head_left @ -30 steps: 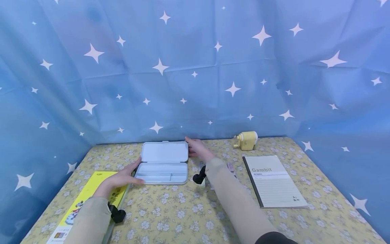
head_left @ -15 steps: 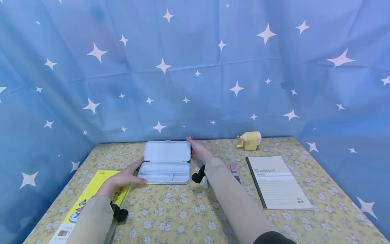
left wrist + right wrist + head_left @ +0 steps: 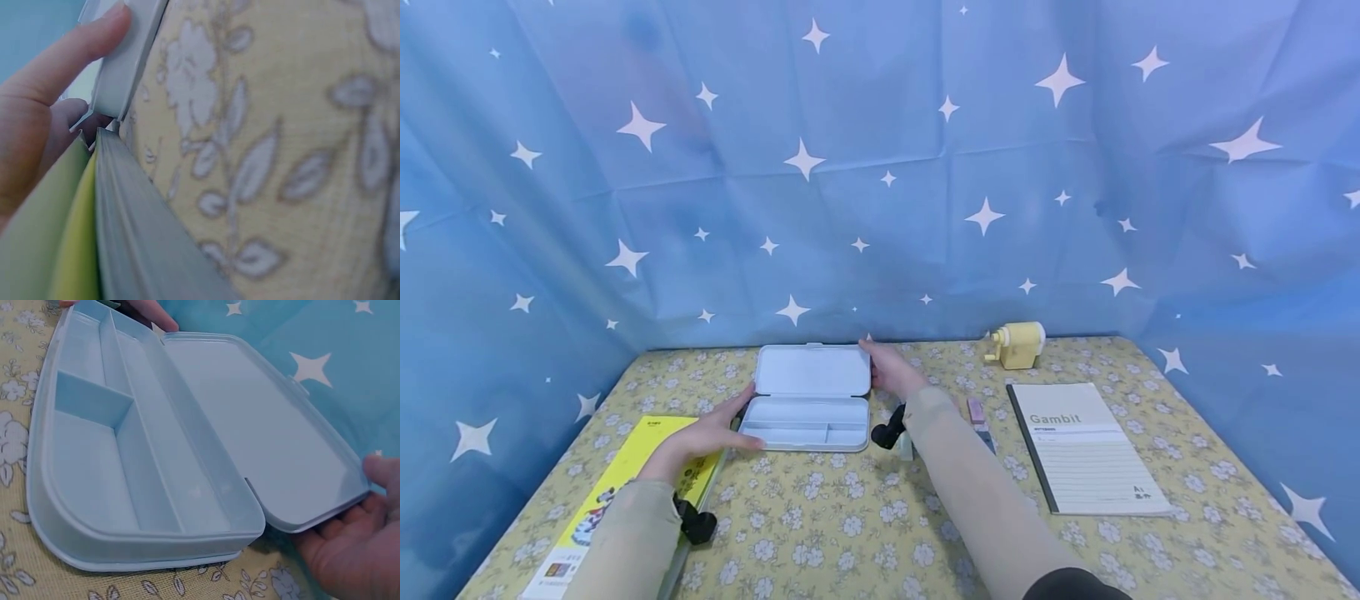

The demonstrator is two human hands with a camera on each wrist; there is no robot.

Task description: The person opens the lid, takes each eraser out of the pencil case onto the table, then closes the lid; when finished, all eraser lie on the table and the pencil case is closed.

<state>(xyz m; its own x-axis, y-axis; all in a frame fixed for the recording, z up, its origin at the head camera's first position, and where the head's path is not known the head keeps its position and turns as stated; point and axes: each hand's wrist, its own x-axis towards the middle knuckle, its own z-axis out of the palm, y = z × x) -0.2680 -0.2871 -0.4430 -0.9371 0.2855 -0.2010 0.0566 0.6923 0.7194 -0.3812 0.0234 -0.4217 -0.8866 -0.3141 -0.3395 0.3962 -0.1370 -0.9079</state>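
A white pencil case [image 3: 812, 408] lies open near the back of the table, its lid [image 3: 200, 394] folded back toward the curtain. Several compartments divide its tray, and nothing is in them. My left hand [image 3: 707, 433] holds the case's left end, thumb on the front corner and fingers along the side; the left wrist view shows the thumb [image 3: 94, 47] over the edge. At the lid's right end, my right hand [image 3: 356, 550] pinches the rim, thumb above and fingers beneath.
A thick yellow book [image 3: 632, 467] lies under my left forearm. To the right are a notebook [image 3: 1082, 450] and a yellow crank pencil sharpener [image 3: 1018, 346]. A pink-and-grey block [image 3: 976, 412] and a small pale item [image 3: 906, 447] are partly hidden by my right sleeve.
The head view has shifted slightly, moving the whole scene a little to the right. Both hands keep their places on the pencil case, and the lid stays folded back.
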